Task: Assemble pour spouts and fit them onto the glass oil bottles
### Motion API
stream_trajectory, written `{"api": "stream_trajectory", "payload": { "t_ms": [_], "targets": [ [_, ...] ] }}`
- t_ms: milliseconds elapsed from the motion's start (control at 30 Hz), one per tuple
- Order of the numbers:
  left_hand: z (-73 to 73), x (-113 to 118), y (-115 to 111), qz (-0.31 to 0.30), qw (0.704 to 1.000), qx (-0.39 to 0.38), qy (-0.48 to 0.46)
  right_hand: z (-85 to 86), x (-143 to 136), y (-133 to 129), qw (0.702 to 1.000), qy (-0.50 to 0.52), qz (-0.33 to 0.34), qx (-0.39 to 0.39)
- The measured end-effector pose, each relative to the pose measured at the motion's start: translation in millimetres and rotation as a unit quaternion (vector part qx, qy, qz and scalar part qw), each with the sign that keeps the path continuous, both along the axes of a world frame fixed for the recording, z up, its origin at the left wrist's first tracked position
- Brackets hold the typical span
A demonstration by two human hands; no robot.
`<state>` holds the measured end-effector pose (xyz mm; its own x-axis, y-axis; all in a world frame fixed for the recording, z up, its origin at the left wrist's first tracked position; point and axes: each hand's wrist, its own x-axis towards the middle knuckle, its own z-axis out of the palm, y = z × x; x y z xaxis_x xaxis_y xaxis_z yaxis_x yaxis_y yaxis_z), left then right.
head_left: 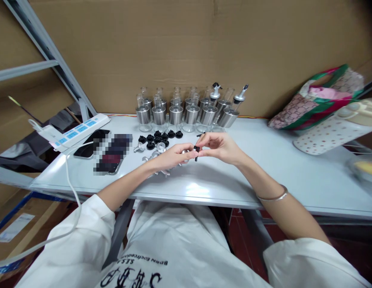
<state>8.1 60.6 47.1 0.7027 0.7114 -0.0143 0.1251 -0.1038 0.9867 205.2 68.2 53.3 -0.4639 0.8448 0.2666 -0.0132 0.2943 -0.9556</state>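
Note:
Above the middle of the table, my left hand [173, 156] is closed on a silver pourer spout [185, 152], mostly hidden by the fingers. Close against it, my right hand [220, 147] pinches a small black cap piece [197, 149] between thumb and fingertips. Whether the two parts are joined I cannot tell. Several loose silver spouts [161, 147] lie beside and beneath my left hand. Beyond them is a cluster of black stoppers [157, 139]. Glass bottles with steel sleeves [175, 116] stand in rows at the back; two at the right carry silver pourers [240, 96].
A white power strip [84, 130], a dark phone [91, 145] and a second, pixelated phone-like device [114, 155] lie at the left, with a white cable. At the right are a patterned bag [315, 100], a dotted kettle [327, 134] and a bowl [363, 168]. Cardboard [162, 48] lines the back.

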Motion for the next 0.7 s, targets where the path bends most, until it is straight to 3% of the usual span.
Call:
{"api": "stream_trajectory", "payload": {
  "t_ms": [200, 467, 700],
  "targets": [
    [4.4, 2.7, -2.7, 0.018, 0.999, 0.010, 0.042, -2.8, -1.4, 1.3, 0.999, -0.033, -0.016, 0.029],
    [3.3, 0.7, 2.0, 0.026, 0.995, 0.087, 0.045, -6.4, 0.8, 3.1, 0.996, -0.059, -0.008, 0.059],
    [1.6, 2.0, -1.4, 0.089, 0.980, 0.168, 0.066, -5.4, 7.0, 5.1, 0.993, -0.078, -0.008, 0.090]
  ]
}}
